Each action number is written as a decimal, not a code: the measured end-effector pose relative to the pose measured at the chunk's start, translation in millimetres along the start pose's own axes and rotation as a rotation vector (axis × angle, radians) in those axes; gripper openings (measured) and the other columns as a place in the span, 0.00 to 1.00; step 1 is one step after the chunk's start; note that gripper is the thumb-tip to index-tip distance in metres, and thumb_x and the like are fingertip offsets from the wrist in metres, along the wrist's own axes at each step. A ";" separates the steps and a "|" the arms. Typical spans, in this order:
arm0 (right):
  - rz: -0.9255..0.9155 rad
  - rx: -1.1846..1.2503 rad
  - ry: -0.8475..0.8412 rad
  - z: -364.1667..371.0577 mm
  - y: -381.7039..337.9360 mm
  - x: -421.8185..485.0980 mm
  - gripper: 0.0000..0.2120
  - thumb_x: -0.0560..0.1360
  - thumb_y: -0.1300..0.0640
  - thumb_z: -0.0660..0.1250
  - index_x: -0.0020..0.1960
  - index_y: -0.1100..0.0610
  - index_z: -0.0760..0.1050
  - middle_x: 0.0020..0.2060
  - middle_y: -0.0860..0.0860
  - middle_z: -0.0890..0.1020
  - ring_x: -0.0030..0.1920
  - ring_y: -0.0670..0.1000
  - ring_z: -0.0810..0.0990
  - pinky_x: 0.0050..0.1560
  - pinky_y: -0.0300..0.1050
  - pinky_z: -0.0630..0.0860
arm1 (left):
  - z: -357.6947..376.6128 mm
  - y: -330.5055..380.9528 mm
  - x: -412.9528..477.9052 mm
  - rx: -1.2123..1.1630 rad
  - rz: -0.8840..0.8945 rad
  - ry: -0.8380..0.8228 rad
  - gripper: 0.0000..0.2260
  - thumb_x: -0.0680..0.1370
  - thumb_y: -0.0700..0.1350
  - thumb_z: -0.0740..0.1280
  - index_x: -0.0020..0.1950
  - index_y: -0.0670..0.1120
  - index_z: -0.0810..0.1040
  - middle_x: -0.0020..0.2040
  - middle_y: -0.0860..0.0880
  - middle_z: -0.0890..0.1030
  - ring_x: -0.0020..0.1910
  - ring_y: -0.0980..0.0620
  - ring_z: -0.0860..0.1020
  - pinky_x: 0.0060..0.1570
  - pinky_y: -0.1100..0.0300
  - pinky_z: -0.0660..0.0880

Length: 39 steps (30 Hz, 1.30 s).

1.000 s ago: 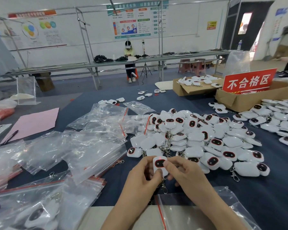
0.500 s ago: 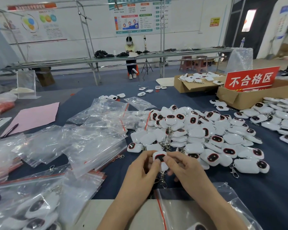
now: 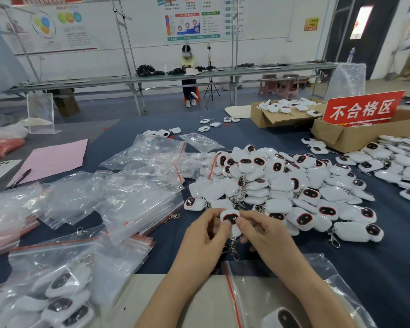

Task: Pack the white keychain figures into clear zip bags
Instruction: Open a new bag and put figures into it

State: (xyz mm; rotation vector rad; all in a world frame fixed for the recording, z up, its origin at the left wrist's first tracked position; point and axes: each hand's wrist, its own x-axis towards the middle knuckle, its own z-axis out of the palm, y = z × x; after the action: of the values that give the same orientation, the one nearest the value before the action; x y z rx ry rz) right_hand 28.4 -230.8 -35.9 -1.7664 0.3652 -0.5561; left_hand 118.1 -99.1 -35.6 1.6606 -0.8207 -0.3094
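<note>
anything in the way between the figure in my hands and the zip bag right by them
Nothing separate that shows. Left hand and right hand pinch the keychain figure close to the clear zip bag; only its own chain hangs between. The right forearm lies over the bag.

The white plastic keychain figures (image 3: pixel 282 183) are smooth and glossy, with shiny dark face panels and bright metal chains (image 3: pixel 240 192). The clear zip bags (image 3: pixel 137 202) are thin, crinkled plastic film that glints. The dark-blue table cloth (image 3: pixel 400 252) is matt; the brown cardboard boxes (image 3: pixel 341 138) and pink paper sheet (image 3: pixel 55 157) look dull.
</note>
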 end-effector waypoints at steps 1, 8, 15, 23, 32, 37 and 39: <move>0.000 -0.005 -0.001 -0.1 0.2 0.1 0.17 0.80 0.53 0.67 0.47 0.28 0.79 0.35 0.43 0.84 0.35 0.40 0.81 0.34 0.31 0.75 | -0.3 0.5 -0.3 -0.002 -0.004 0.000 0.06 0.82 0.46 0.66 0.56 0.55 0.81 0.39 0.58 0.80 0.39 0.60 0.76 0.42 0.65 0.74; 0.022 -0.014 -0.011 -0.9 -1.3 0.3 0.18 0.79 0.55 0.67 0.45 0.30 0.81 0.35 0.42 0.84 0.36 0.40 0.81 0.35 0.30 0.75 | -1.0 3.3 -2.2 -0.023 -0.026 -0.016 0.06 0.82 0.47 0.67 0.56 0.56 0.81 0.44 0.53 0.83 0.42 0.57 0.79 0.48 0.59 0.77; 0.043 0.008 -0.022 -1.7 -0.5 -0.1 0.09 0.78 0.59 0.67 0.50 0.45 0.81 0.34 0.41 0.84 0.36 0.39 0.82 0.35 0.29 0.74 | -1.4 5.7 -4.1 -0.038 -0.036 -0.027 0.06 0.81 0.47 0.68 0.55 0.57 0.81 0.46 0.51 0.84 0.43 0.53 0.80 0.47 0.58 0.78; 0.036 0.016 -0.026 -3.0 0.5 0.0 0.11 0.78 0.59 0.67 0.48 0.43 0.81 0.34 0.43 0.84 0.36 0.40 0.82 0.35 0.29 0.75 | -2.3 5.9 -3.3 -0.055 -0.043 -0.031 0.05 0.81 0.46 0.67 0.53 0.56 0.81 0.41 0.54 0.82 0.40 0.60 0.76 0.41 0.68 0.74; 0.033 0.039 -0.038 -4.3 2.6 0.0 0.10 0.79 0.59 0.67 0.50 0.44 0.81 0.33 0.42 0.84 0.36 0.39 0.82 0.35 0.29 0.74 | -6.3 10.9 -2.6 -0.112 -0.051 -0.059 0.05 0.82 0.45 0.67 0.54 0.53 0.82 0.41 0.48 0.81 0.41 0.57 0.76 0.44 0.66 0.73; 0.039 0.029 -0.018 -4.1 3.7 0.3 0.06 0.79 0.55 0.68 0.51 0.45 0.81 0.34 0.43 0.84 0.36 0.40 0.82 0.35 0.31 0.75 | -5.5 11.6 -3.0 -0.128 -0.043 -0.047 0.06 0.82 0.45 0.67 0.55 0.52 0.82 0.47 0.39 0.81 0.42 0.55 0.77 0.44 0.64 0.74; 0.042 0.018 -0.009 -4.3 4.2 0.3 0.05 0.79 0.55 0.68 0.52 0.46 0.81 0.34 0.44 0.84 0.36 0.41 0.82 0.35 0.32 0.75 | -4.5 11.7 -3.6 -0.117 -0.030 -0.048 0.06 0.83 0.44 0.66 0.56 0.52 0.82 0.48 0.39 0.82 0.42 0.56 0.76 0.44 0.64 0.74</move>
State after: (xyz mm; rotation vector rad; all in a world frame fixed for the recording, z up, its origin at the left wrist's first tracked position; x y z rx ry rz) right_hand 26.5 -235.5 -39.1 -1.7393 0.3893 -0.5202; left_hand 114.2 -93.9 -24.2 1.5625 -0.7993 -0.4122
